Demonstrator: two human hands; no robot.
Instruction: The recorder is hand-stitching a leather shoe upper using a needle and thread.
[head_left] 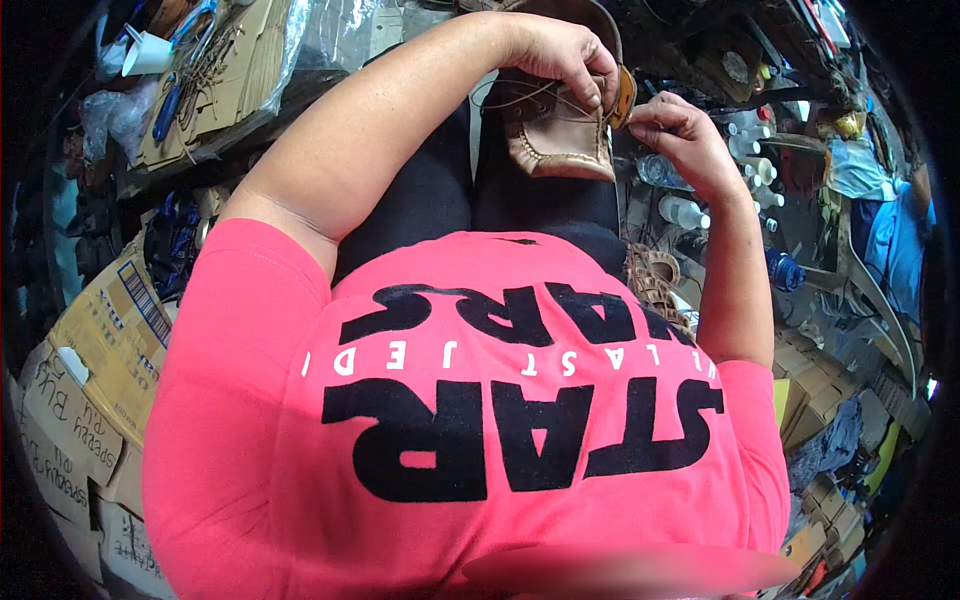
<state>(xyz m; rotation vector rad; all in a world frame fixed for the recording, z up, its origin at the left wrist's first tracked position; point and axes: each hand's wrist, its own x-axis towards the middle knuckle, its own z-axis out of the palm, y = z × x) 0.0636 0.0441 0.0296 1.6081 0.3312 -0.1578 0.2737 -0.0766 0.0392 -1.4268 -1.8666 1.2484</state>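
A brown leather shoe (560, 140) with pale stitching round its toe rests over my black-trousered thighs, toe toward me. My left hand (572, 62) reaches across from the left, its thumb and curled fingers closed on the shoe's right side. Thin cord or lace (520, 100) loops over the upper beside the thumb. An orange-yellow piece (624, 98) with dark spots stands along the shoe's right edge. Just right of it, my right hand (680, 135) is closed in a pinch, fingertips touching or almost touching that edge. Whatever small thing the pinch holds is too fine to make out.
Several clear plastic bottles (685, 212) stand to the right. Flat cardboard sheets (225, 90) and a white cup (148, 52) lie at the far left. Cardboard boxes (75, 430) fill the near left. A woven brown shoe (655, 275) sits by my right thigh.
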